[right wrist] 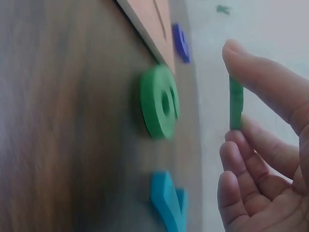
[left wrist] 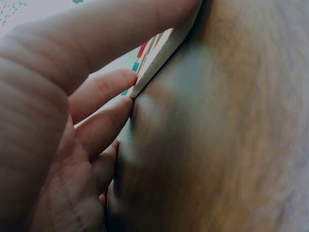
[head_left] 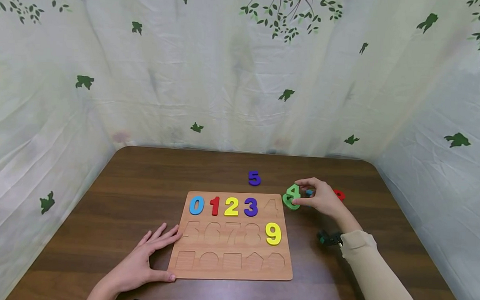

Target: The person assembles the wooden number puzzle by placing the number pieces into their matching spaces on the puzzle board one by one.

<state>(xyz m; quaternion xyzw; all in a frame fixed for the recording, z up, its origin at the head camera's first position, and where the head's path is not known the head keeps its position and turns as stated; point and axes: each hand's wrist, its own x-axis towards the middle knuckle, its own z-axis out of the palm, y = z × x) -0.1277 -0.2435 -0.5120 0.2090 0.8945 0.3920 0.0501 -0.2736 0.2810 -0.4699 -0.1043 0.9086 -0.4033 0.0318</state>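
Note:
My right hand (head_left: 321,198) pinches a green number 4 (head_left: 293,190) between thumb and fingers, just beyond the right edge of the wooden number board (head_left: 235,273). In the right wrist view the 4 (right wrist: 236,104) appears edge-on, off the table. Below it lies a green number 6 (right wrist: 150,104), partly covered by the 4 in the head view. My left hand (head_left: 141,261) touches the board's left edge with spread fingers and thumb. Along the board's top row sit a blue 0 (head_left: 196,205), red 1 (head_left: 214,206), yellow 2 (head_left: 232,206) and purple 3 (head_left: 251,207); the 4-shaped recess (head_left: 271,207) is bare.
A yellow 9 (head_left: 273,233) sits at the right of the middle row. Behind the board lies a purple 5 (head_left: 254,178). A blue piece (right wrist: 164,198) and a red piece (head_left: 339,195) lie around my right hand, partly hidden. A white leaf-patterned curtain (head_left: 233,114) surrounds the table.

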